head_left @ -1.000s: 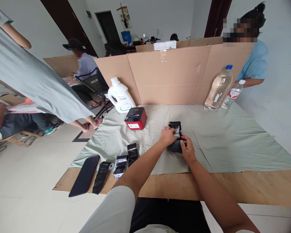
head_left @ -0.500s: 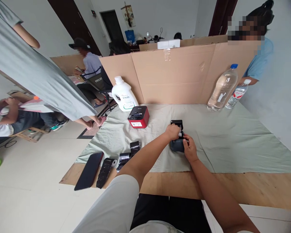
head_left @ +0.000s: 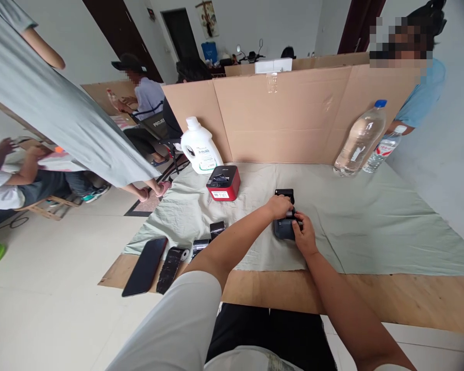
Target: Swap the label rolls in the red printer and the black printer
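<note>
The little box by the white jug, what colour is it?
Red box with a black top, head view.

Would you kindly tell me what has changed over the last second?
The left hand has shifted from the small black printer's open compartment toward its lid edge. The right hand still steadies the printer. The red printer, rolls and phone stayed put.

The left hand point(head_left: 279, 206) covers the top of the small black printer point(head_left: 284, 226), so what its fingers touch cannot be told; the right hand point(head_left: 303, 236) hides the printer's near right side; the label on the red printer point(head_left: 223, 183) is too small to read; the table point(head_left: 410, 299) runs off the right edge.
</note>
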Motion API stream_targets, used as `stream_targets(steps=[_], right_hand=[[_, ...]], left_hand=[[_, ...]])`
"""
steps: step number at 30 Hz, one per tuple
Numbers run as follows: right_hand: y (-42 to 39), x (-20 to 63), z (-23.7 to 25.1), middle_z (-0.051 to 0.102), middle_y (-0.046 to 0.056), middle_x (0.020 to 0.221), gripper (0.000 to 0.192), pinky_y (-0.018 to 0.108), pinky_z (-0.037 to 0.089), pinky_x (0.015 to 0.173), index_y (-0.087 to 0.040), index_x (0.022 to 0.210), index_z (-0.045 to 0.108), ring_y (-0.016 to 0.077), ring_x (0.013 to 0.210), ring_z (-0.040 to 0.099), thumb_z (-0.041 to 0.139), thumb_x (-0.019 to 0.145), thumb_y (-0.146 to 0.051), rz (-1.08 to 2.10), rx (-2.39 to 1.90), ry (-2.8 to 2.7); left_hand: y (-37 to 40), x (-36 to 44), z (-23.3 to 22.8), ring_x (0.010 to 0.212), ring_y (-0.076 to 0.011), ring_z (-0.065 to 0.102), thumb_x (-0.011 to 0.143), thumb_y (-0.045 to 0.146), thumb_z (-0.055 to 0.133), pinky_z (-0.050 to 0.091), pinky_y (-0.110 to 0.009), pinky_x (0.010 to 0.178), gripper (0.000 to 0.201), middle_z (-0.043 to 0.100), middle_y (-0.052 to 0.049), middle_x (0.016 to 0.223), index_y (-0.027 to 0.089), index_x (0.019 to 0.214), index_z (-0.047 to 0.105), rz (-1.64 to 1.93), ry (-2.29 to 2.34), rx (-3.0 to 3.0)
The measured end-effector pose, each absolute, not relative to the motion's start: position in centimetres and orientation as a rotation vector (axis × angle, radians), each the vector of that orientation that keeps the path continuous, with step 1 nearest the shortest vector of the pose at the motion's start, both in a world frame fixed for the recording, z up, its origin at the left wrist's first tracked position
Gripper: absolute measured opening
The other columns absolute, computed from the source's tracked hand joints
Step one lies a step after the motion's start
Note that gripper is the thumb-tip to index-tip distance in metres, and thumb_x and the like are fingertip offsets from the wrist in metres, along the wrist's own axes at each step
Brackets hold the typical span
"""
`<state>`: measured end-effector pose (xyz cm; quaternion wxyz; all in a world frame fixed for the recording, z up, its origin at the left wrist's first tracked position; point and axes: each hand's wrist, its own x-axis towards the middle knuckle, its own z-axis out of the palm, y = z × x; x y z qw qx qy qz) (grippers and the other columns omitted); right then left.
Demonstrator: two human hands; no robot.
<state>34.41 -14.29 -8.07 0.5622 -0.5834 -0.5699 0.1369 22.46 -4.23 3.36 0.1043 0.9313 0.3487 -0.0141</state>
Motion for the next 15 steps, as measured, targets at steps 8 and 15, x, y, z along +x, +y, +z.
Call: stream_targets(steps=[8,15], right_hand=[[-14.4,34.4,-8.0,0.060,0.013,0.123,0.032,0.048,0.048,0.093,-0.021,0.109,0.058,0.0250,0.113,0.056,0.046,0.090,-0.043,0.331,-1.383,-1.348],[-14.4,34.5,-8.1,0.061,0.012,0.123,0.033,0.050,0.046,0.097,-0.021,0.111,0.058,0.0247,0.112,0.056,0.045,0.090,-0.043,0.304,-1.393,-1.353]], left_hand=[[-4.8,24.0,2.8,0.111,-0.0327,0.054,0.077,0.014,0.065,0.035,-0.041,0.097,0.012,0.067,-0.019,0.104,0.012,0.086,0.072,-0.084,1.105,2.796],[-4.6,24.7,3.0,0.111,-0.0306,0.057,0.066,0.019,0.074,0.041,-0.034,0.095,0.024,0.069,-0.016,0.106,0.015,0.090,0.073,-0.145,1.246,2.672]])
